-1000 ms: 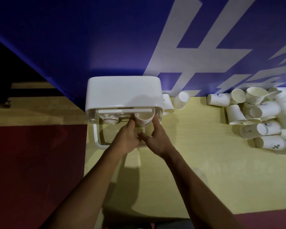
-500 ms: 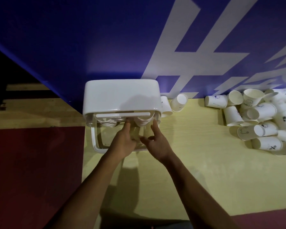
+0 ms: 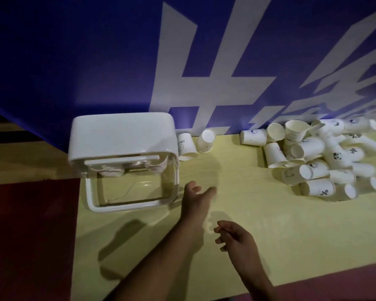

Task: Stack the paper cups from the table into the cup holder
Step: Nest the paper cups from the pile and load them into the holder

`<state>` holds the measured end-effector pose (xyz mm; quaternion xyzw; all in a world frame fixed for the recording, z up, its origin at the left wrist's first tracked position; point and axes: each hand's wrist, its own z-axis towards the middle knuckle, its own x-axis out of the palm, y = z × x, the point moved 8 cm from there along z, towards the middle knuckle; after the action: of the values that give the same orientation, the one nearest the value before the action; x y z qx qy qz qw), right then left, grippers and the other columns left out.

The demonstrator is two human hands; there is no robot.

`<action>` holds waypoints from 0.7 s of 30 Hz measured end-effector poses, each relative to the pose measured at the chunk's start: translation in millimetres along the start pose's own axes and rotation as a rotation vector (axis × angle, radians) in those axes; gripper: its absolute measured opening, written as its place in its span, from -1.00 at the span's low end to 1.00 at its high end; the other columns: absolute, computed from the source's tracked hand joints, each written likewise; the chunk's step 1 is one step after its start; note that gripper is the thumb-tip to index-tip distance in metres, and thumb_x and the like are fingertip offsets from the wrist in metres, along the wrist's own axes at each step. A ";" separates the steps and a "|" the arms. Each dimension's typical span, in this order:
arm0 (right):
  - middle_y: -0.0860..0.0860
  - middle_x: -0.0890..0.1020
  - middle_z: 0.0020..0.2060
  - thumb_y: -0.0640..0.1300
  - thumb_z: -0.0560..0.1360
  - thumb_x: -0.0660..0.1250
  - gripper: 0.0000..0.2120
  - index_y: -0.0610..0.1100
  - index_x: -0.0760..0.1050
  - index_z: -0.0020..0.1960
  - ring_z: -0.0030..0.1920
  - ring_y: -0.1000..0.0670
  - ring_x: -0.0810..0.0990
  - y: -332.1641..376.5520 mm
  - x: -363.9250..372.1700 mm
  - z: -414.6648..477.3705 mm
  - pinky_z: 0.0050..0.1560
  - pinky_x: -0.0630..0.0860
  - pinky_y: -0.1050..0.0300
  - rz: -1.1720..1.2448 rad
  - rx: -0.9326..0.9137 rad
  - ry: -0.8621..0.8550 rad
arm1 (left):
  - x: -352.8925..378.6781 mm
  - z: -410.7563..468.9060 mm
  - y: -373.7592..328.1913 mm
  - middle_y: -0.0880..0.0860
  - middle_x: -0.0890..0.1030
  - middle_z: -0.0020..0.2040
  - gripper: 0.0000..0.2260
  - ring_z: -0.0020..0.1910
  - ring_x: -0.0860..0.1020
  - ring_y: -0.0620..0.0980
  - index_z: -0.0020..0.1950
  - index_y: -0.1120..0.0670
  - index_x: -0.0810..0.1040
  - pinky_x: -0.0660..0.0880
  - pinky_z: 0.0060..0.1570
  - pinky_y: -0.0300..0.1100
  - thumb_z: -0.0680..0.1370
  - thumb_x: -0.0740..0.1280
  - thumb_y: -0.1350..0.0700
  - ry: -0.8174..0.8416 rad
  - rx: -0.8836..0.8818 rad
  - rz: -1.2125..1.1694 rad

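- The left hand [image 3: 194, 197] hovers over the pale yellow wood-grain tabletop [image 3: 248, 216]. Its fingers [image 3: 211, 190] are loose, released and holding nothing; they are blurred.
- The right hand [image 3: 237, 237] hangs nearer the person. Its fingers [image 3: 223, 227] are loosely curled and empty.
- The white plastic cup holder with a clear front box [image 3: 122, 135] stands just left of the left fingers, apart from them. Paper cup rims [image 3: 109, 170] show under its lid.
- Two white paper cups [image 3: 186, 146] stand upside down beyond the left fingers, just beside the holder's right wall.
- A jumbled heap of white printed paper cups [image 3: 313, 161] lies well to the right of both hands, beyond the right fingers. Most are tipped on their sides.
- A blue wall with large white lettering [image 3: 96, 61] rises behind the tabletop.
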<state>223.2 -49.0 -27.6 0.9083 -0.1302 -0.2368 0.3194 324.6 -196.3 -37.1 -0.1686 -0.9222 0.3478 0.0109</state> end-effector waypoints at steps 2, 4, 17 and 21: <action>0.03 0.75 -0.11 -0.36 0.61 0.27 -0.72 -0.06 0.66 0.07 -0.21 0.00 0.69 -7.4 -18.7 1.7 -0.20 0.56 0.10 0.017 0.002 0.011 | 18.1 24.2 -0.9 0.07 0.43 0.49 -0.26 0.34 0.49 0.10 0.58 0.09 0.26 0.36 0.14 -0.18 0.51 0.54 -0.01 -0.089 -0.131 -0.224; 0.02 0.76 -0.13 -0.37 0.61 0.28 -0.73 -0.07 0.66 0.06 -0.24 0.00 0.69 -17.1 -36.6 6.3 -0.22 0.55 0.10 0.009 0.011 0.028 | 20.0 52.6 -3.9 0.08 0.47 0.45 -0.19 0.26 0.51 0.09 0.51 0.07 0.34 0.34 0.16 -0.17 0.38 0.64 -0.08 -0.252 -0.133 -0.399; 0.03 0.76 -0.19 -0.36 0.60 0.31 -0.78 -0.10 0.66 0.06 -0.30 0.04 0.69 -32.3 -109.1 66.7 -0.31 0.54 0.18 -0.196 0.075 0.238 | 48.3 108.3 -6.7 0.21 0.28 0.50 -0.05 0.40 0.39 0.27 0.64 -0.12 0.15 0.40 0.33 0.22 0.37 0.54 -0.31 -0.722 -0.283 -0.522; 0.09 0.76 -0.17 -0.29 0.61 0.33 -0.80 -0.04 0.64 0.08 -0.25 0.05 0.71 -11.0 -116.3 94.0 -0.27 0.57 0.17 -0.271 0.013 0.287 | 50.4 113.1 -10.0 0.21 0.24 0.50 -0.13 0.37 0.39 0.25 0.63 -0.17 0.21 0.40 0.32 0.18 0.41 0.50 -0.33 -0.714 -0.291 -0.510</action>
<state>76.6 -44.3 -58.6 0.9440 0.0387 -0.1446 0.2941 258.6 -259.4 -121.2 0.1943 -0.9195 0.2374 -0.2459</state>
